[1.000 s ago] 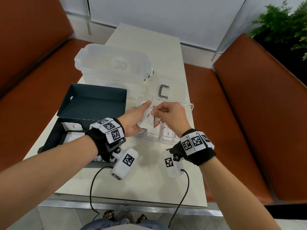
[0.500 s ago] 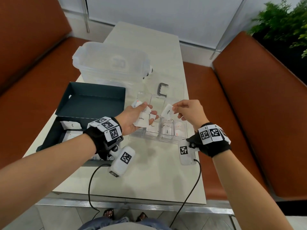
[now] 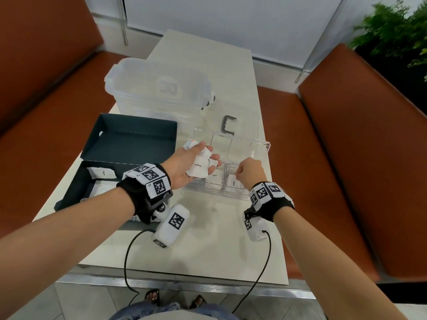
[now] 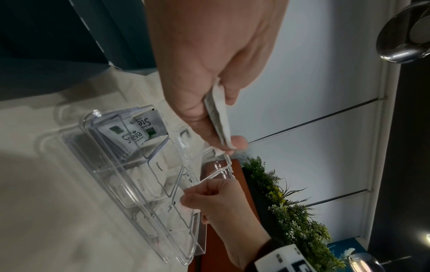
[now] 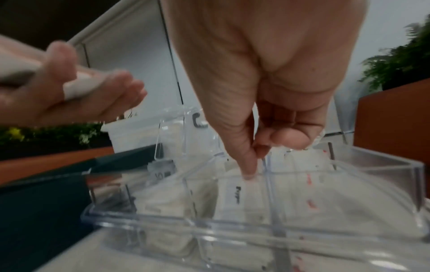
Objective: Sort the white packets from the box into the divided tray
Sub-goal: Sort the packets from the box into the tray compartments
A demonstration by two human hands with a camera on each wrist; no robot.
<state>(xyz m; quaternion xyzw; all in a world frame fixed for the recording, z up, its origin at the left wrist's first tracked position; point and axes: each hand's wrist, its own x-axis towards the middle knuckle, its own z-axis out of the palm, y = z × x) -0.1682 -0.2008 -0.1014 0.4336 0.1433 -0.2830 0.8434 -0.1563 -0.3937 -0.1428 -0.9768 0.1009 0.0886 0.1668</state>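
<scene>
The right hand [image 3: 249, 173] is down at the clear plastic divided tray [image 3: 262, 144], thumb and forefinger pinched on the top edge of a small white paper packet with black lettering [image 5: 239, 197] that stands in a near-row compartment, the second one in from the tray's right end. The left hand [image 3: 187, 166] hovers just beside it over the tray's left end, fingers curled round a loose fan of white packets [image 3: 200, 167], one reading "Sugar". More white packets [image 3: 101, 173] wait in the dark teal cardboard box [image 3: 129, 137], which sits touching or just beside the tray on the pale table [image 3: 208, 245].

To do this well, I'd say: ease the packet straight down until it settles between the dividers, let go only once it sits below the rim, and lift the fingers clear vertically so nothing gets dragged back out. The left hand should keep its fan spread, labels up, so the next one can be read and picked cleanly. Packets this light will likely spring or tip if dropped from height.

Now the unclear part: the print on the packet being placed is blurred, so its type can't be read. How many packets the left hand holds can't be counted. The left wrist view shows "Stevia" packets [image 4: 136, 138] in one end compartment; the other cells' contents blur behind clear walls, and the box's near corner is hidden behind the left wrist
</scene>
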